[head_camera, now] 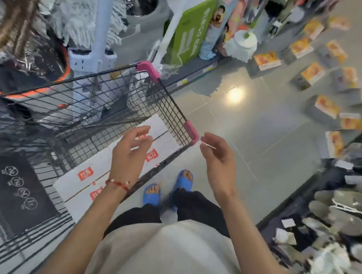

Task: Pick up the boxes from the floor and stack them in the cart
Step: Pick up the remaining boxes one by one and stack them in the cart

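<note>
Nothing held, fingers relaxed: left hand, right hand. Grasp a box beyond the right hand by opposite sides, keeping it level.

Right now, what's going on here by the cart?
A person stands beside a wire shopping cart that holds white cartons with red labels. The left hand hovers over those cartons and the right hand hangs near the cart's pink corner; both look empty. Many orange-printed boxes lie scattered on the floor.
</note>
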A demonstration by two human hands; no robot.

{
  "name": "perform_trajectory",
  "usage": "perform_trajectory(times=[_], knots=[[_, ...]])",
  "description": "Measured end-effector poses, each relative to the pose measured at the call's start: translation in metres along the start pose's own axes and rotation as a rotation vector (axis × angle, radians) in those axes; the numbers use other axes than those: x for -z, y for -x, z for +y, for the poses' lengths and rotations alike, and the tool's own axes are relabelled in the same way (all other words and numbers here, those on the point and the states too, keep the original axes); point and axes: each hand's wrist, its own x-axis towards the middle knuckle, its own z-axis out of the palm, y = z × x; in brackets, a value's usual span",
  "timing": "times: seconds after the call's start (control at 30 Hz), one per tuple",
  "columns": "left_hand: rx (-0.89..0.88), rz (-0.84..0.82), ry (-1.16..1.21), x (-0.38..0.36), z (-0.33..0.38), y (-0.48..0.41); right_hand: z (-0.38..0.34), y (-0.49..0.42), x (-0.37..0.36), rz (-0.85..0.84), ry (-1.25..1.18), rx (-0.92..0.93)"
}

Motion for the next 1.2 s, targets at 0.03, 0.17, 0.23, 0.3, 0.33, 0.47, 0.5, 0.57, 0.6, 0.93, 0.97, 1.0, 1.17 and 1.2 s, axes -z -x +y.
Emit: perform_trajectory(times=[0.03,0.17,0.23,0.3,0.33,0.47,0.5,0.57,0.6,0.93,0.97,1.0,1.17,1.2], knots=[[-0.003,-0.043,0.011,-0.008,0.005,-0.002,0.000,0.002,0.009,0.042,-0.017,-0.016],[-0.016,-0.215,0.027,-0.048,0.024,-0.014,0.009,0.003,0.047,0.199,-0.081,-0.078],[-0.043,-0.281,-0.016,-0.072,0.034,-0.021,0.014,-0.001,0.066,0.273,-0.117,-0.101],[-0.062,-0.345,-0.034,-0.099,0.045,-0.029,0.017,-0.008,0.086,0.337,-0.142,-0.124],[-0.063,-0.388,-0.025,-0.114,0.051,-0.033,0.019,-0.013,0.096,0.364,-0.159,-0.135],[-0.080,-0.502,-0.056,-0.178,0.078,-0.048,0.019,-0.041,0.139,0.449,-0.238,-0.158],[-0.089,-0.528,-0.081,-0.196,0.085,-0.051,0.018,-0.050,0.151,0.467,-0.252,-0.164],[-0.106,-0.574,-0.108,-0.234,0.098,-0.058,0.014,-0.071,0.178,0.496,-0.284,-0.183],[-0.108,-0.579,-0.117,-0.253,0.105,-0.062,0.012,-0.082,0.192,0.504,-0.300,-0.192],[-0.056,-0.537,-0.084,-0.412,0.168,-0.120,-0.017,-0.218,0.315,0.480,-0.317,-0.223],[-0.054,-0.536,-0.076,-0.425,0.175,-0.129,-0.020,-0.233,0.324,0.478,-0.321,-0.232],[-0.054,-0.537,-0.070,-0.438,0.181,-0.139,-0.022,-0.248,0.332,0.477,-0.323,-0.240],[-0.037,-0.545,-0.081,-0.506,0.213,-0.212,-0.038,-0.339,0.370,0.469,-0.313,-0.266],[-0.032,-0.546,-0.083,-0.520,0.217,-0.229,-0.042,-0.359,0.378,0.467,-0.306,-0.269]])
